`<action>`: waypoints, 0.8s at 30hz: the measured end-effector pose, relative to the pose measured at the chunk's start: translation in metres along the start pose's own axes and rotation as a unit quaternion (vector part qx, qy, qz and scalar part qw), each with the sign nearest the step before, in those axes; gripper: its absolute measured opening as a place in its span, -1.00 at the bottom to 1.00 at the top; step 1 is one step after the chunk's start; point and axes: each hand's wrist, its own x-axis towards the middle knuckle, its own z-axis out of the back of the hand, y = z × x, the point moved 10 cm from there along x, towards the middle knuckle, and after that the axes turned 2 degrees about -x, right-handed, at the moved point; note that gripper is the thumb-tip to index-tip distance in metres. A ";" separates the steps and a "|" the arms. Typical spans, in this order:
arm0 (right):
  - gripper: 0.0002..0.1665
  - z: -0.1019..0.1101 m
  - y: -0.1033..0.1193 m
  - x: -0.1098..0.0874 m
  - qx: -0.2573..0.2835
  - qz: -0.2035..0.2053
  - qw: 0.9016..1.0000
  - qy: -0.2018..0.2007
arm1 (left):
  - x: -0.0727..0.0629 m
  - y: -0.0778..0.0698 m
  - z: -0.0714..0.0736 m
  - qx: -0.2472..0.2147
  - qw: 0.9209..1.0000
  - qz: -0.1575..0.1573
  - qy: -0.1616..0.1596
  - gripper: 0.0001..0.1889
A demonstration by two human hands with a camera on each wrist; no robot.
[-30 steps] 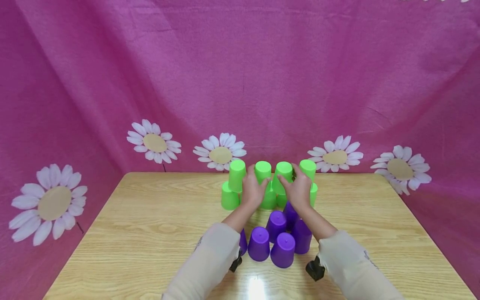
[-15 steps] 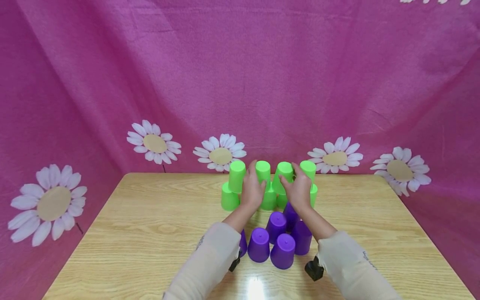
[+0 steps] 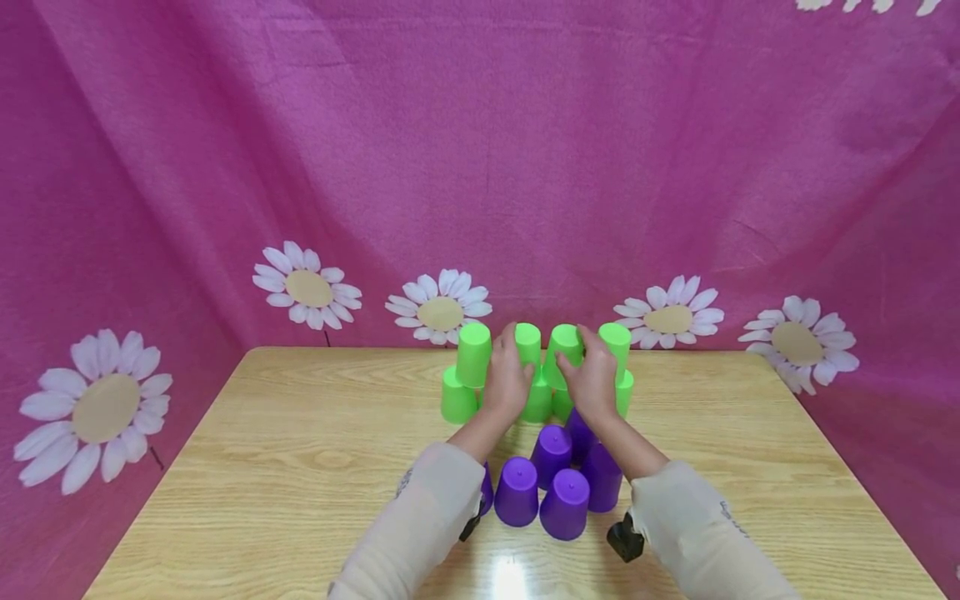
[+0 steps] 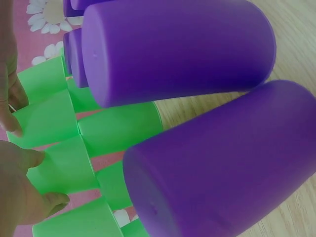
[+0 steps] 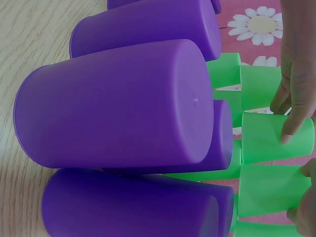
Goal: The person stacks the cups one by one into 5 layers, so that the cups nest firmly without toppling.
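Observation:
Upside-down green cups stand in two rows across the back of the table, the upper row resting on the lower. My left hand holds the upper row's second green cup from the left between thumb and fingers. Beside it, my right hand grips the third green cup, thumb on its near side. In the left wrist view the held cups are the left-hand cup and the right-hand cup. An outer green cup stands left of my hands, another to the right.
Several upside-down purple cups stand on the wooden table in front of the green ones, between my forearms. One purple cup is partly hidden by my left sleeve. A pink cloth with daisies hangs behind.
The left hand's fingers have come in closer around the second green cup. The right hand has shifted slightly left with the third green cup. The purple cups stay put.

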 end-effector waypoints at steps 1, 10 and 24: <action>-0.44 0.000 0.000 0.000 0.000 0.000 1.000 -0.001 | 0.000 0.000 0.000 -0.001 1.000 0.003 0.000 -0.33; -0.43 0.000 0.005 -0.004 -0.012 0.028 1.000 0.006 | 0.000 0.000 0.003 -0.007 1.000 0.001 0.002 -0.34; -0.55 0.040 0.032 -0.010 0.044 0.135 0.988 -0.066 | -0.007 -0.025 0.022 0.010 0.997 -0.077 -0.010 -0.34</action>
